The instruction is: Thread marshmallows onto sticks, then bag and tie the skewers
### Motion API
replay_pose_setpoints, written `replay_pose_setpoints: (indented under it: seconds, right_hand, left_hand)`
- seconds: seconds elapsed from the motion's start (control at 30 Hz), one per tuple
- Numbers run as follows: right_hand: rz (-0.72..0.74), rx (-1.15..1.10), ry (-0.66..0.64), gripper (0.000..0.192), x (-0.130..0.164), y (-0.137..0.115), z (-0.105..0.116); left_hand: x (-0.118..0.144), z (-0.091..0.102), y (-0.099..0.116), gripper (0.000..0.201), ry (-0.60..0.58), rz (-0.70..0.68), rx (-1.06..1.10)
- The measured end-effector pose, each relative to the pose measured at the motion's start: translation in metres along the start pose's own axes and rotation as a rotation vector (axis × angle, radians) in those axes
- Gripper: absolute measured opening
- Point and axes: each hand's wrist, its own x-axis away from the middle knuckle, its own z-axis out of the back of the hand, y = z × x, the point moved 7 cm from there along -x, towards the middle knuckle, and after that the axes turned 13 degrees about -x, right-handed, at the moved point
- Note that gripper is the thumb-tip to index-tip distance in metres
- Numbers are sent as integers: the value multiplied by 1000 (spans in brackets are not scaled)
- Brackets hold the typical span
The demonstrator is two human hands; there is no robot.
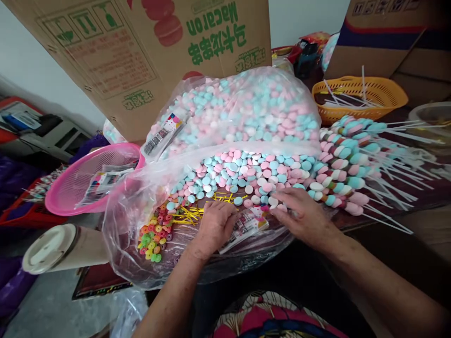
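Pink, blue and white marshmallow-like candies (229,173) spill from a large clear plastic bag (225,112) across the middle. At the near edge of this pile is my right hand (303,213), thumb and fingers apart around a few candies; no firm grip shows. My left hand (216,223) is curled downward beside yellow twist ties (188,215) and flat printed plastic packets (246,227). Its fingertips are hidden, so whatever it holds cannot be made out. Colourful ring-shaped pieces (155,237) lie to its left. Finished-looking candy skewers (343,164) with white sticks are stacked at right.
A tall cardboard box (158,61) stands behind the bag. On the left are a pink basket (58,192) with packets and a lidded cup (51,249). An orange basket (387,96) of white sticks sits at the back right, near another carton (380,37).
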Motion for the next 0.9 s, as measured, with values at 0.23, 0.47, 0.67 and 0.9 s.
replay_pose_setpoints:
  seconds: [0.23,0.47,0.67,0.9]
  right_hand:
    - [5,-210,-168,24,-6,-24,-32]
    - [-132,-114,-106,20,-6,6,-31]
    - [-14,-255,-131,24,-22,-5,-25]
    - [49,-233,-39,26,-27,-18,-32]
  left_hand:
    - [-4,14,25,24,-12,-48,-11]
    - [-20,-8,14,19,-7,59,42]
    - [-29,-5,15,21,-193,-168,41]
    - [-19,24,21,23,166,55,-135]
